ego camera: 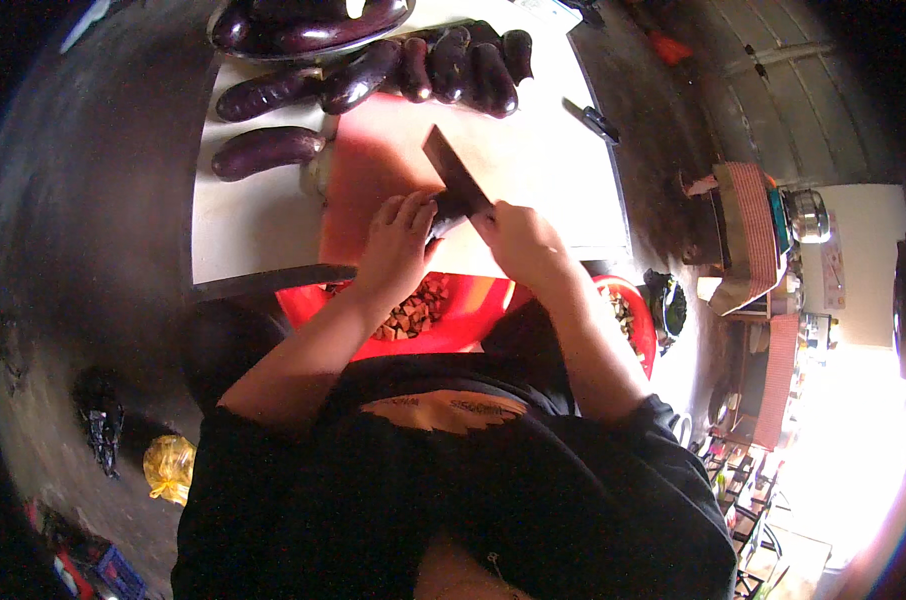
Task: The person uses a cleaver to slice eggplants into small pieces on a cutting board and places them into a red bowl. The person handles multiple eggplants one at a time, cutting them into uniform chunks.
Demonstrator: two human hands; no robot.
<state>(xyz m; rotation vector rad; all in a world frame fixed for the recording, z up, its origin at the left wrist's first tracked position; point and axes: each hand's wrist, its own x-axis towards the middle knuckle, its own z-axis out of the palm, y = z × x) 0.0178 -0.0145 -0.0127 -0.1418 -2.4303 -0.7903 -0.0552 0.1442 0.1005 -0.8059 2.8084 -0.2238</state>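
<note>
My left hand (397,236) holds down a dark eggplant piece (448,208) on a cutting board (393,146) that looks orange-pink. In my right hand (524,236) is the handle of a broad-bladed kitchen knife (451,165). Its blade slants up and left, over or against the eggplant piece; the exact contact is hidden. Just below the board's near edge, a red basin (490,300) contains diced pieces (419,307), partly covered by my left forearm.
Whole eggplants (490,79) line the board's far side, and one eggplant (269,152) lies left of it. Behind them a tray (310,54) bears more. A black-handled knife (600,124) rests at the white table's (235,232) right edge. Another red container (644,319) stands beyond my right forearm.
</note>
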